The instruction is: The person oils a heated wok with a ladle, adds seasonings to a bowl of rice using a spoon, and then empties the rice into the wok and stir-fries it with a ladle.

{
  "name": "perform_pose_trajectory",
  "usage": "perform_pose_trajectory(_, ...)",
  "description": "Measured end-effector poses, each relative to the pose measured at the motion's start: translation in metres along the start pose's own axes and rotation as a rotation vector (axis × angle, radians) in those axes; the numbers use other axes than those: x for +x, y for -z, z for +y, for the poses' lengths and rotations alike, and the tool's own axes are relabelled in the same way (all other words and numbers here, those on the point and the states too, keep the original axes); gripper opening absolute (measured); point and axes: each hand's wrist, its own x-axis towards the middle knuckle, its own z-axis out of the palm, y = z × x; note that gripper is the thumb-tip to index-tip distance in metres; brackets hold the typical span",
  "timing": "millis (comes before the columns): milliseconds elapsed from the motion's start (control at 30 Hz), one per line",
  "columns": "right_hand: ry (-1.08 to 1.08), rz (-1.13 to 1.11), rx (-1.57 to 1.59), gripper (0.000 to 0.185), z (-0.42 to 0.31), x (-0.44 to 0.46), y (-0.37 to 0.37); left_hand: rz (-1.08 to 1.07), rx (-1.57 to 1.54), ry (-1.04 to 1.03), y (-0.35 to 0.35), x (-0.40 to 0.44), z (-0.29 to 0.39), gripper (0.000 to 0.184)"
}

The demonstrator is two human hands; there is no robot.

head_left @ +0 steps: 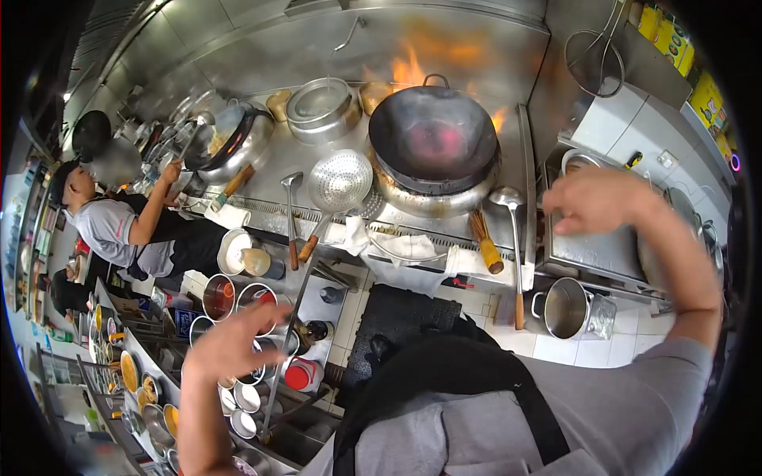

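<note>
My left hand [234,341] is raised over the containers at the left, its fingers apart and nothing in it. To the right, my right hand [595,198] hangs above a steel counter [591,247], slightly blurred, fingers loosely bent and apart, holding nothing. Between them a black wok [432,131] sits on the burner, its base glowing red, with flames [409,67] behind it. A ladle [512,208], a bamboo brush [486,244], a perforated skimmer [340,181] and a wok spatula [292,214] lie along the stove's front.
A co-worker [111,222] stands at another wok [230,143] on the left. Stacked steel pots [321,111] are at the back of the stove. A steel pot [565,308] stands low at the right. A black mat [389,325] covers the floor before me. A wire strainer [594,65] hangs upper right.
</note>
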Motion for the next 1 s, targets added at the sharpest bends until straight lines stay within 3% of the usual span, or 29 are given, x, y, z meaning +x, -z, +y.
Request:
perform_pose_trajectory(100,-0.045,-0.195,-0.203,0.033,-0.088,0.008,0.085,-0.105,0.176,-0.220,0.039,0.058,0.014,0.062)
perform_pose_trajectory(200,0.021,-0.387,-0.321,0.035,-0.124,0.062,0.099,-0.139,0.174,-0.404,0.035,0.146,-0.007,0.054)
perform_pose_trajectory(233,0.221,-0.246,-0.241,0.036,-0.114,0.088,0.085,-0.134,0.104,-0.415,0.026,0.179,-0.016,0.052)
perform_pose_trajectory(267,0.250,-0.180,-0.149,0.037,-0.103,0.127,0.065,-0.138,0.050,-0.436,0.014,0.221,-0.021,0.051)
perform_pose_trajectory(333,0.291,0.349,0.152,0.042,-0.069,0.190,0.010,0.068,-0.222,-0.497,-0.035,0.296,-0.048,0.031)
perform_pose_trajectory(367,0.208,0.653,0.339,0.042,-0.045,0.217,-0.035,0.171,-0.372,-0.505,-0.065,0.328,-0.055,0.025)
perform_pose_trajectory(433,-0.292,0.951,0.636,0.041,-0.005,0.245,-0.134,0.292,-0.463,-0.542,-0.122,0.376,-0.071,0.026)
perform_pose_trajectory(467,-0.633,1.067,0.625,0.043,0.010,0.256,-0.198,0.312,-0.482,-0.573,-0.143,0.389,-0.075,0.028)
perform_pose_trajectory(500,-0.937,0.685,0.648,0.050,0.044,0.275,-0.273,0.262,-0.366,-0.518,-0.143,0.387,-0.066,0.029)
perform_pose_trajectory(533,-0.963,0.694,0.815,0.043,0.039,0.259,-0.304,0.274,-0.267,-0.545,-0.135,0.384,-0.046,0.030)
perform_pose_trajectory(567,-1.075,0.369,0.769,0.049,0.033,0.237,-0.319,0.326,-0.172,-0.629,-0.131,0.401,-0.038,0.030)
perform_pose_trajectory(600,-1.157,0.331,0.716,0.055,0.040,0.242,-0.349,0.382,-0.076,-0.704,-0.127,0.421,-0.032,0.029)
perform_pose_trajectory(667,-0.968,0.196,0.830,0.059,0.052,0.243,-0.380,0.476,-0.030,-0.729,-0.124,0.460,-0.012,0.028)
perform_pose_trajectory(800,-0.968,0.391,0.988,0.059,0.061,0.262,-0.412,0.355,0.200,-0.617,-0.142,0.528,-0.008,0.019)
perform_pose_trajectory(867,-0.820,0.482,1.664,0.054,0.066,0.254,-0.405,0.263,0.232,-0.482,-0.153,0.538,-0.010,0.016)
perform_pose_trajectory(933,-0.824,0.522,2.187,0.050,0.059,0.229,-0.379,0.339,0.182,-0.585,-0.153,0.539,-0.020,0.016)
perform_pose_trajectory(1000,-0.652,0.783,2.338,0.054,0.041,0.195,-0.331,0.303,0.209,-0.553,-0.143,0.532,-0.023,0.015)
